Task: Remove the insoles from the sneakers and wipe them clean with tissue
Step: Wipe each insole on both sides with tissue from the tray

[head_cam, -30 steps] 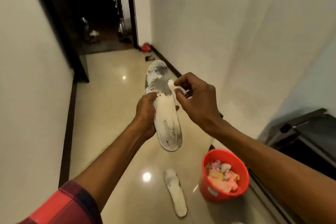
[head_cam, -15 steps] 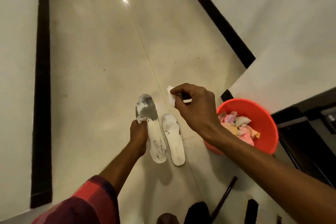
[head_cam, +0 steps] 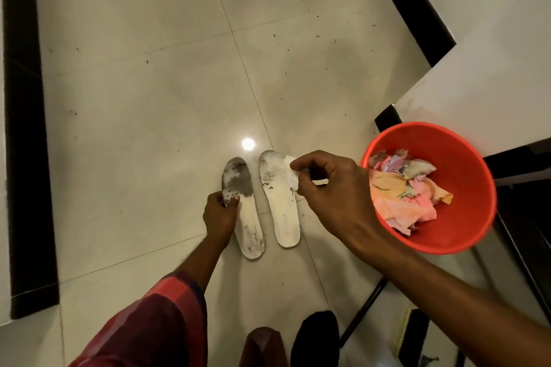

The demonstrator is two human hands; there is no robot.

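Two white insoles with grey, worn toe ends lie side by side on the pale tiled floor. My left hand (head_cam: 220,213) pinches the left insole (head_cam: 246,214) at its left edge, near the grey toe patch. The right insole (head_cam: 280,211) lies flat beside it, untouched. My right hand (head_cam: 331,191) hovers over that insole's right side and pinches a small crumpled white tissue (head_cam: 291,176) between thumb and fingers. No sneakers are clearly visible.
A red bucket (head_cam: 465,158) with crumpled pink and yellow scraps stands at the right, against a white wall corner. Dark skirting (head_cam: 24,128) runs along the left wall. Dark shapes and a thin black rod (head_cam: 362,311) sit near the bottom edge.
My view tilted from the hallway down to the floor. My left hand lowered the insole from chest height onto the floor beside the other one. My right hand kept holding the tissue.
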